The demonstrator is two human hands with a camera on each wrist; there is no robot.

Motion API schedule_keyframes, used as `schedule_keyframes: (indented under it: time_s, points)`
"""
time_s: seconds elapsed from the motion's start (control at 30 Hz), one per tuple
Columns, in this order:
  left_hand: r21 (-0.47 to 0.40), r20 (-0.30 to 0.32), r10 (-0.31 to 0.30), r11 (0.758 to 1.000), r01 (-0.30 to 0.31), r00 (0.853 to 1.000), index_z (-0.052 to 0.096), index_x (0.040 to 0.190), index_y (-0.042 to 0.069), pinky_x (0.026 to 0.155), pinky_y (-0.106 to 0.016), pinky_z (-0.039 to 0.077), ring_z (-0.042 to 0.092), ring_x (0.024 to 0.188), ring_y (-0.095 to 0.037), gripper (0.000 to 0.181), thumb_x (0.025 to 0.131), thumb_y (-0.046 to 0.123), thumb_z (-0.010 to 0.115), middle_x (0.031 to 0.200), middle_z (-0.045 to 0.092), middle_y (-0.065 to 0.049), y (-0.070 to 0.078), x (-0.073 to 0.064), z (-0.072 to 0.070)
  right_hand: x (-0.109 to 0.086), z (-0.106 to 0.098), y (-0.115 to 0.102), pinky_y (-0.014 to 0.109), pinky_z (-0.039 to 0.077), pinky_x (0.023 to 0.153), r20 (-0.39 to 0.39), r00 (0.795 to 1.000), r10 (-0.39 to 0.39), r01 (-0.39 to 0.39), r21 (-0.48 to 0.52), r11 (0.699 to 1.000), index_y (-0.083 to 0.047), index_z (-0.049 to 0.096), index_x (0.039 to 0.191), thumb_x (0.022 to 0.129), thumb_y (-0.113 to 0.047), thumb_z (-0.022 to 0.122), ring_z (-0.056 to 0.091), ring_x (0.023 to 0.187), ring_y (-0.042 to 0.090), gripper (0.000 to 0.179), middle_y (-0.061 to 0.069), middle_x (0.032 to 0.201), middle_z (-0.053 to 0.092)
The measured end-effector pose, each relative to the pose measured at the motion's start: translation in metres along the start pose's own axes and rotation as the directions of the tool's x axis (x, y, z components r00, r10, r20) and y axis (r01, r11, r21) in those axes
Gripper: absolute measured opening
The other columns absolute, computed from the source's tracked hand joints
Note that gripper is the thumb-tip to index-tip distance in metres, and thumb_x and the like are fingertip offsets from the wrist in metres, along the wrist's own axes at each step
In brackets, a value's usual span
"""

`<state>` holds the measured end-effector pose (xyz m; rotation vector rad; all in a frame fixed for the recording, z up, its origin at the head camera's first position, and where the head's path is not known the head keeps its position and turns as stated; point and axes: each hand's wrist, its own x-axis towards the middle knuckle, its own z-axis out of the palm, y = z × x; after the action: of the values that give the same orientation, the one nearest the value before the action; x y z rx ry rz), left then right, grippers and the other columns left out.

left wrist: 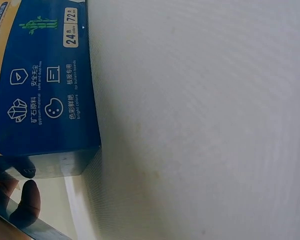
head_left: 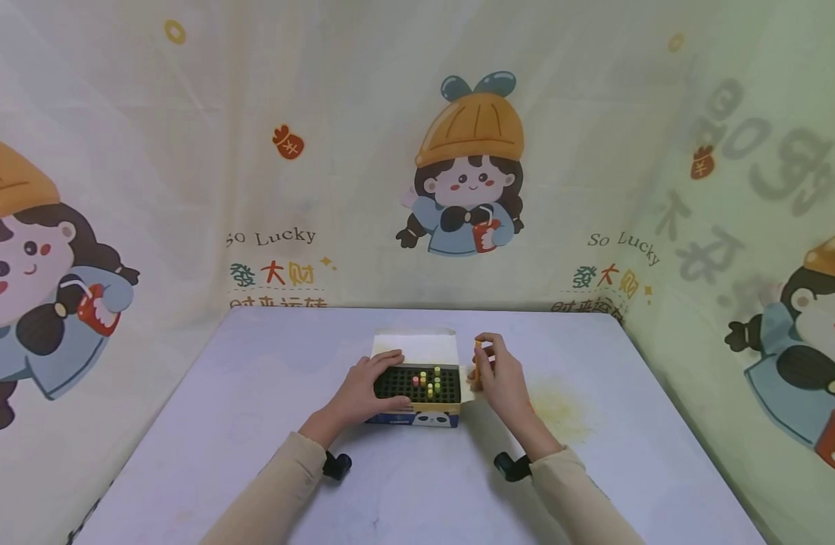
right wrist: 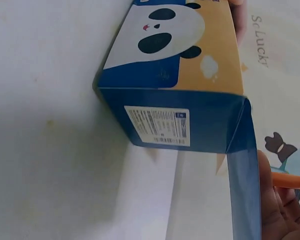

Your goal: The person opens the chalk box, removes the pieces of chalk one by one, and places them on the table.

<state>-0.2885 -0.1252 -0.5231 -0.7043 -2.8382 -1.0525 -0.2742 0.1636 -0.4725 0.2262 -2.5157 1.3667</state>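
Observation:
A blue and yellow chalk box (head_left: 431,419) with a panda on its front stands on the table, its lid raised at the back. Its black holder (head_left: 390,384) has rows of holes, with several pink, orange and yellow-green chalk sticks (head_left: 415,381) in the middle and right part. My left hand (head_left: 352,390) holds the box at its left end, thumb along the front edge and fingers over the back. Right of the box, my right hand (head_left: 507,382) pinches an orange chalk stick (right wrist: 289,180) upright, beside the side flap (right wrist: 243,175).
The white table (head_left: 267,363) reaches back to a cloth backdrop (head_left: 349,174) with cartoon figures. A yellow dusty smudge (head_left: 560,409) marks the tabletop right of my right hand. The open lid (head_left: 415,347) stands up behind the holder.

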Motion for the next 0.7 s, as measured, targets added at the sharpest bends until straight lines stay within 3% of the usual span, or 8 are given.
schedule_keyframes:
  time_s: [0.3, 0.5, 0.7]
  points:
    - [-0.002, -0.006, 0.010, 1.000, -0.010, 1.000, 0.047, 0.157, 0.024, 0.117, -0.077, 0.017, 0.026, 0.153, -0.050, 0.087, 0.086, 0.063, 0.076, 0.166, 0.039, 0.005, -0.001, 0.000, 0.000, -0.004, -0.015, 0.017, 0.029, 0.051, 0.054, -0.068, 0.995, 0.075, -0.082, -0.111, 0.990, -0.015, 0.059, 0.130, 0.107, -0.022, 0.057, 0.062, 0.069, 0.017, 0.024, 0.013, 0.102, 0.072]
    - [-0.012, -0.025, 0.036, 0.999, -0.037, 0.999, 0.049, 0.155, 0.021, 0.117, -0.077, 0.018, 0.029, 0.152, -0.048, 0.084, 0.086, 0.060, 0.078, 0.164, 0.041, 0.003, 0.001, 0.000, 0.000, -0.007, -0.023, 0.037, 0.029, 0.057, 0.053, -0.053, 0.988, 0.147, -0.149, -0.036, 0.988, -0.013, 0.057, 0.130, 0.108, -0.021, 0.055, 0.066, 0.068, 0.018, 0.024, 0.021, 0.106, 0.069]
    - [-0.023, -0.014, 0.029, 0.999, -0.029, 0.999, 0.049, 0.156, 0.020, 0.119, -0.075, 0.016, 0.029, 0.152, -0.049, 0.084, 0.086, 0.059, 0.078, 0.164, 0.041, 0.003, 0.002, 0.000, -0.001, -0.009, -0.029, 0.051, 0.033, 0.061, 0.055, -0.029, 0.980, 0.199, -0.198, 0.032, 0.980, -0.011, 0.054, 0.133, 0.109, -0.021, 0.053, 0.071, 0.075, 0.029, 0.026, 0.024, 0.105, 0.065]
